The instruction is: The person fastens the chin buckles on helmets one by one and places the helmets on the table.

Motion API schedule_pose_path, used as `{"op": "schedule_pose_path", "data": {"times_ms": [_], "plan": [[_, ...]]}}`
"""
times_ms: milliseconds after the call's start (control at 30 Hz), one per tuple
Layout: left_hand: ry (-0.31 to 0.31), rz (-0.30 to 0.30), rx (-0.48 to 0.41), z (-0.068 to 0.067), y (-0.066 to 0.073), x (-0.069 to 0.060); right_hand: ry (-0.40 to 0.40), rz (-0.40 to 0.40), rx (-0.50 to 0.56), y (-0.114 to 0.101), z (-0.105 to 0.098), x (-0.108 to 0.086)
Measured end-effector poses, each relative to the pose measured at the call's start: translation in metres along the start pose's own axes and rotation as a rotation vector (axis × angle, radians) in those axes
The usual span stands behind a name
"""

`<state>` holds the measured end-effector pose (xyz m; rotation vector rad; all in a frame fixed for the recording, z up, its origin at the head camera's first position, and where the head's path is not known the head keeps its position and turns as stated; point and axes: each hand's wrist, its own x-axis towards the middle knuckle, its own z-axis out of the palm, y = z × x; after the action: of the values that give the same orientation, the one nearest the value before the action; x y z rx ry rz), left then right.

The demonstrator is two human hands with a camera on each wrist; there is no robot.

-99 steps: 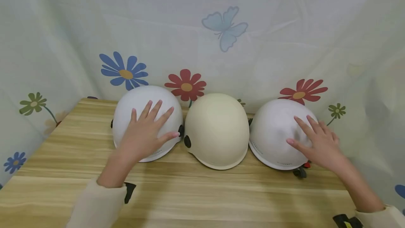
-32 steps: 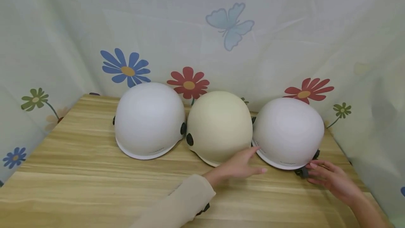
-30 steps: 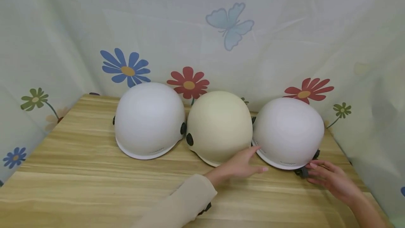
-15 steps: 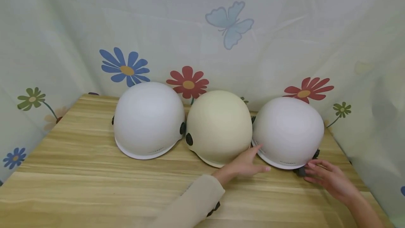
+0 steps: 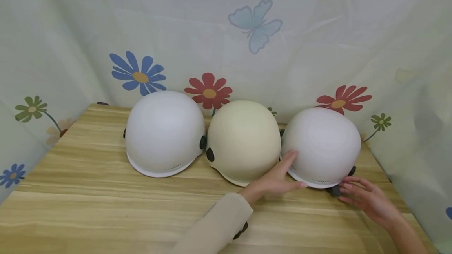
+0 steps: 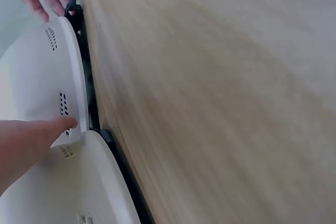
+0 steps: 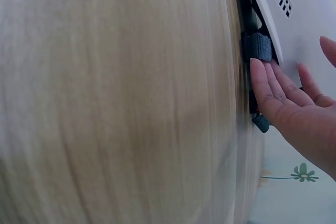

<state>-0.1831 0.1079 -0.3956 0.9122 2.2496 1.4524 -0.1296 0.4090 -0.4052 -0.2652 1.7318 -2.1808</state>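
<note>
Three helmets stand in a row, domes up: a white helmet at left, a cream helmet in the middle, another white helmet at right. Across the front of the cream one reaches my left hand, its extended fingers against the right helmet's lower left side and its thumb by the front rim. My right hand is at that helmet's lower right, fingers loosely extended. In the right wrist view its fingertips touch a dark webbing strap under the rim. Some left fingers are hidden between the helmets.
All the helmets rest on a wood-grain table near its back edge. Behind and at both sides hangs a pale curtain printed with flowers and a butterfly. The helmets stand close side by side.
My left hand has gone from the left helmet to the right one, lately sliding slightly up its side. My right hand has come down from that helmet's dome to its lower right edge.
</note>
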Motion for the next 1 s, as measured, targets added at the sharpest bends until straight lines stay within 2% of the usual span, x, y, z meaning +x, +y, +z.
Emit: {"op": "schedule_pose_path", "data": {"times_ms": [167, 300, 533, 633, 833, 967, 1000], "plan": [[-0.054, 0.008, 0.015, -0.002, 0.002, 0.001, 0.023, -0.002, -0.006, -0.002, 0.003, 0.0], [-0.052, 0.009, 0.009, -0.002, 0.001, 0.0, 0.036, -0.018, 0.001, -0.005, 0.006, 0.0], [-0.044, 0.021, -0.022, -0.003, -0.001, 0.0, -0.03, -0.113, 0.048, -0.014, 0.012, 0.0], [-0.039, 0.025, -0.039, -0.004, 0.001, 0.001, -0.02, -0.142, 0.048, -0.018, 0.013, 0.001], [-0.012, 0.034, -0.052, -0.006, 0.006, 0.002, 0.021, -0.209, -0.015, -0.025, 0.011, 0.002], [0.0, 0.023, -0.063, -0.008, 0.009, 0.0, 0.046, -0.234, -0.067, -0.034, 0.021, 0.004], [0.004, 0.021, -0.068, -0.009, 0.009, 0.0, 0.075, -0.225, -0.082, -0.039, 0.027, 0.003]]}}
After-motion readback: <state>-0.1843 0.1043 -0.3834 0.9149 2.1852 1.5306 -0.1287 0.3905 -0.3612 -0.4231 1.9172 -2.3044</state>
